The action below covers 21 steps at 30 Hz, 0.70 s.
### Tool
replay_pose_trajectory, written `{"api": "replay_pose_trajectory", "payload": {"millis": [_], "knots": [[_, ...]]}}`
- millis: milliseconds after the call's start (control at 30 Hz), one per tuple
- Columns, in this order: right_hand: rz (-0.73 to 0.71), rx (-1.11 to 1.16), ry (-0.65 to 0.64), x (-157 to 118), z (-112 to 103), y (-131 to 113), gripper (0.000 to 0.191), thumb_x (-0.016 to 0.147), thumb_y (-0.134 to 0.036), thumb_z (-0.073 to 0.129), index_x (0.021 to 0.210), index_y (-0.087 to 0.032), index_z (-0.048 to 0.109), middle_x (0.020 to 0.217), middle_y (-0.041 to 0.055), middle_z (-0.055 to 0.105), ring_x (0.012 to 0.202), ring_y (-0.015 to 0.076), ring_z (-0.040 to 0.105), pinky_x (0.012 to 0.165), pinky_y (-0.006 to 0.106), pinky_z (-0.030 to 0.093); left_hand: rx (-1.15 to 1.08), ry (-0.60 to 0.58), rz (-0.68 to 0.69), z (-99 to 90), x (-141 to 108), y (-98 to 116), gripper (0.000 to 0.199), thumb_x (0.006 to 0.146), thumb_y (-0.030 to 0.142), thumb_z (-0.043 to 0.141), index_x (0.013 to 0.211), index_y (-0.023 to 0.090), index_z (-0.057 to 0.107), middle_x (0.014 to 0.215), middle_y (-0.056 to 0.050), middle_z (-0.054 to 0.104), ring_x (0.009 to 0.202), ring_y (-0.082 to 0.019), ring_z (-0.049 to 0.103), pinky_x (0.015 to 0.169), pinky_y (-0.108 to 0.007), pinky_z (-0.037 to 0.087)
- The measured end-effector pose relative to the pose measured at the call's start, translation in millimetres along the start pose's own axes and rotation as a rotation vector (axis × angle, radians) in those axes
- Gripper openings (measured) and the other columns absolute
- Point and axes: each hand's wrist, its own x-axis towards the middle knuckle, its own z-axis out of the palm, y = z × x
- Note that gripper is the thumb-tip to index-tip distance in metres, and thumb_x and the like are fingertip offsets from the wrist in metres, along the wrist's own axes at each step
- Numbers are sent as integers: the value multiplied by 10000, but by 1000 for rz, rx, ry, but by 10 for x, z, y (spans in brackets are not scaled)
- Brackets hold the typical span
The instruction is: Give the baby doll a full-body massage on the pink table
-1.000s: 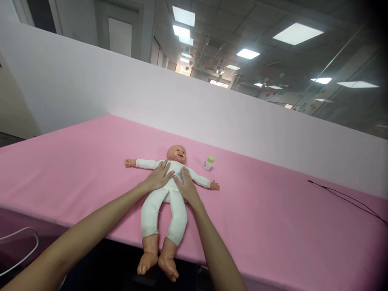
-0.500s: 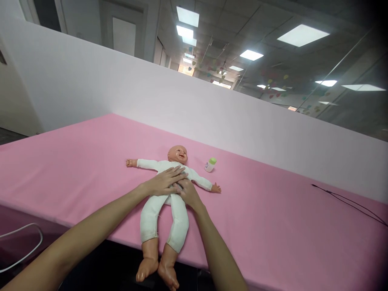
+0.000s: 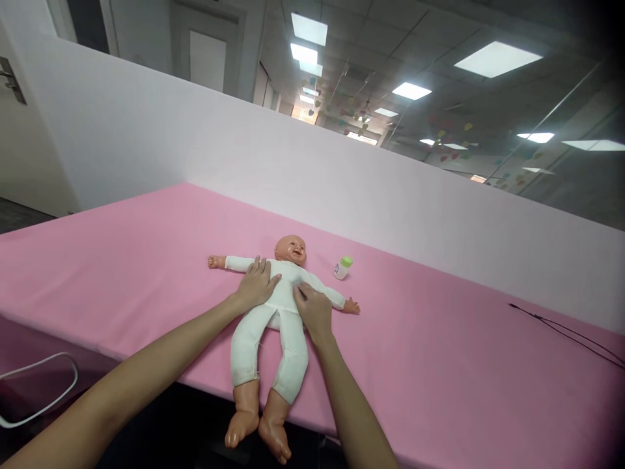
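Observation:
A baby doll (image 3: 284,286) with a white cloth body lies on its back on the pink-covered table (image 3: 430,365), arms spread and feet hanging over the front edge. My left hand (image 3: 256,285) rests flat on one side of its chest, fingers stretched and thumb apart. On the other side of the torso, my right hand (image 3: 315,311) has its fingers curled in against the cloth. A small dark patch shows at those fingertips; whether it is an object or shadow is unclear. Beside the doll's head stands a small bottle (image 3: 342,268) with a green cap.
A white wall (image 3: 371,195) runs along the table's back edge, with glass above it. A thin black cable (image 3: 561,330) lies at the right. A white cable (image 3: 49,391) hangs at the lower left. A door handle (image 3: 12,79) shows at far left.
My hands, earlier overlapping at the middle of the doll's torso, have moved apart to its two sides. The right fingers are now curled. The doll and bottle keep their places on the table.

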Motion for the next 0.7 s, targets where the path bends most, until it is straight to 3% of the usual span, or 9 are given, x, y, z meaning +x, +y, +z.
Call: {"api": "replay_pose_trajectory", "payload": {"millis": [100, 200, 300, 400, 500, 600, 700], "knots": [[-216, 129, -29, -19, -51, 8, 294, 1012, -320, 515, 1002, -250, 801, 1175, 79, 782, 1095, 296, 736, 979, 419, 545, 71, 49, 294, -122, -60, 101, 584, 1072, 499, 359, 1471, 96, 500, 1596, -226, 435, 1550, -359, 270, 1242, -564, 245], [-307, 260, -144, -8, -72, -6, 263, 1001, -323, 555, 1096, -232, 783, 1154, 76, 784, 1080, 275, 719, 950, 404, 544, 34, -97, 582, -219, -84, 192, 587, 1073, 511, 382, 1551, 177, 446, 1647, -163, 379, 1553, -309, 282, 1257, -509, 255], [-275, 270, -244, 24, -57, -31, 262, 998, -315, 554, 1065, -209, 784, 1068, 84, 788, 1040, 281, 688, 942, 428, 524, -26, -237, 716, -249, -62, 237, 739, 1016, 625, 458, 1621, 215, 349, 1686, -127, 302, 1575, -313, 214, 1283, -482, 185], [-254, 255, -252, 62, -5, -18, 329, 1024, -365, 506, 1179, -221, 757, 1245, 94, 741, 1227, 302, 611, 1096, 485, 431, -60, -255, 674, -231, -22, 233, 774, 1001, 653, 465, 1630, 221, 334, 1694, -121, 274, 1575, -320, 212, 1286, -488, 158], [-226, 255, -232, 91, 71, 50, 491, 1041, -496, 446, 1427, -244, 612, 1508, 85, 577, 1449, 299, 443, 1236, 518, 264, -77, -242, 555, -190, 8, 190, 693, 1047, 604, 384, 1639, 250, 308, 1698, -95, 273, 1581, -296, 199, 1288, -499, 127], [-64, 248, -225, 95, 144, 131, 696, 1020, -620, 416, 1580, -207, 420, 1660, 95, 365, 1558, 293, 270, 1283, 524, 158, -83, -270, 408, -135, 32, 119, 674, 1069, 606, 265, 1644, 256, 281, 1713, -78, 233, 1595, -269, 137, 1286, -521, 77], [115, 222, -205, 70, 170, 155, 828, 996, -676, 403, 1604, -117, 349, 1692, 143, 270, 1581, 303, 206, 1289, 506, 169, -93, -278, 239, -85, 50, 49, 739, 1057, 646, 184, 1650, 212, 258, 1728, -91, 137, 1601, -277, 39, 1283, -527, 61]]}}
